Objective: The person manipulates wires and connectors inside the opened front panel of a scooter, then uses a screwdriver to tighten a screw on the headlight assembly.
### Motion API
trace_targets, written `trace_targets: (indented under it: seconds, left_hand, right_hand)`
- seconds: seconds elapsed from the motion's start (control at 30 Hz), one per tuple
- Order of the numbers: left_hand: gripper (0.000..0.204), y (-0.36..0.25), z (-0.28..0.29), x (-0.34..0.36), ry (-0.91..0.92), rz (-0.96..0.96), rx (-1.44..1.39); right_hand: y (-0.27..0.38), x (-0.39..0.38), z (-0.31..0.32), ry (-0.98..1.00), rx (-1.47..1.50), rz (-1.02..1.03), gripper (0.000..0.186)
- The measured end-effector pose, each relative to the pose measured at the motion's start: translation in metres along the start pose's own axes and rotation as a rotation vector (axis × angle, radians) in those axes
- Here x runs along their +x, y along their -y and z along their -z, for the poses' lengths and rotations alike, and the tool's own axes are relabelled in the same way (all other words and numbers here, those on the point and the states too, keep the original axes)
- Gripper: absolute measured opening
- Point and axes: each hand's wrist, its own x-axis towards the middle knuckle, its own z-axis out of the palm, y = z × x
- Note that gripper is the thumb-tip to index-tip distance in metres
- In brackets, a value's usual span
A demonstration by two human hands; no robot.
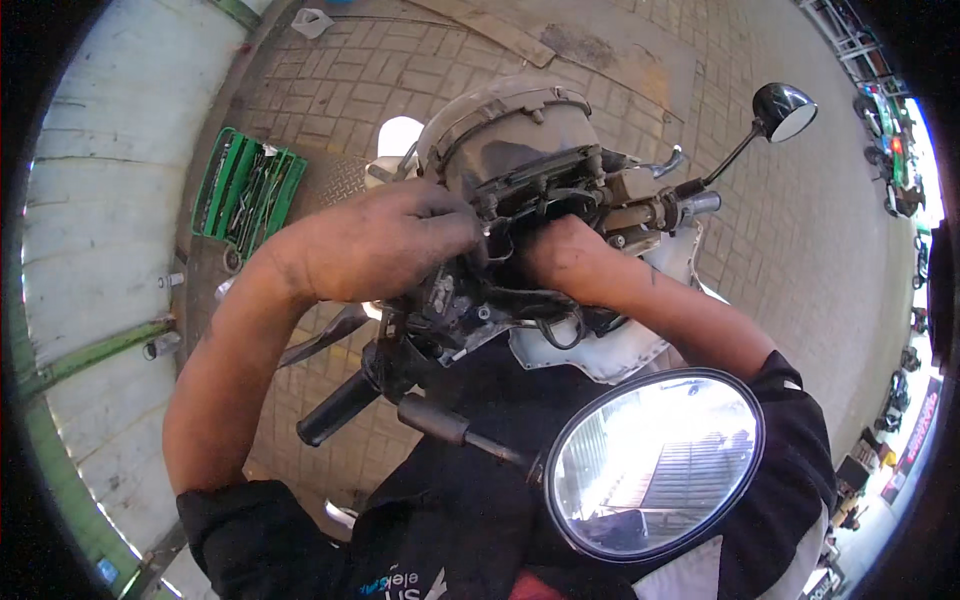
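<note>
A motorbike's front end is before me, with its round headlight housing (520,140) at the top and dark brackets and cables behind it. My left hand (400,240) is at the left rear side of the housing, its fingers curled in against the parts there; what they grip is hidden. My right hand (568,258) reaches down into the dark gap behind the housing, and its fingers are out of sight. Between my arms lie black cables (530,300) and a white panel with a jagged edge (600,350). The left handlebar grip (338,408) sticks out below my left hand.
A round mirror (655,465) stands close in front of my body, and another mirror (785,112) rises at the far right. An open green toolbox (250,195) full of tools lies at the left, beside a pale metal wall (110,200). Brick paving (770,230) surrounds the motorbike.
</note>
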Motion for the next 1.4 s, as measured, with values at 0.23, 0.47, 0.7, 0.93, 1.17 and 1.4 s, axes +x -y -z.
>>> trace_targets:
  seconds: [0.23,0.47,0.7,0.93,1.17,1.4]
  left_hand:
    - [0.024,-0.027,0.027,-0.004,-0.030,0.401,0.350]
    - [0.026,-0.039,-0.013,0.020,-0.304,-0.057,0.708]
    - [0.025,-0.028,0.004,0.030,0.226,0.098,0.447]
    - [0.027,-0.025,0.036,-0.010,-0.118,0.112,0.455]
    - [0.036,0.031,0.001,-0.084,-0.083,0.346,0.042]
    - [0.042,0.023,-0.008,-0.089,-0.514,0.549,-0.431]
  right_hand:
    - [-0.010,0.004,0.003,0.051,-0.028,0.036,0.011]
    - [-0.005,-0.004,-0.011,-0.050,0.037,-0.191,0.010]
    - [0.009,-0.008,0.007,-0.078,0.043,-0.261,0.013]
    - [0.008,-0.007,0.006,-0.026,-0.018,-0.235,0.012]
    - [0.010,0.000,0.003,-0.052,-0.032,-0.268,0.015]
    - [0.008,-0.002,-0.004,-0.045,-0.153,-0.251,0.018]
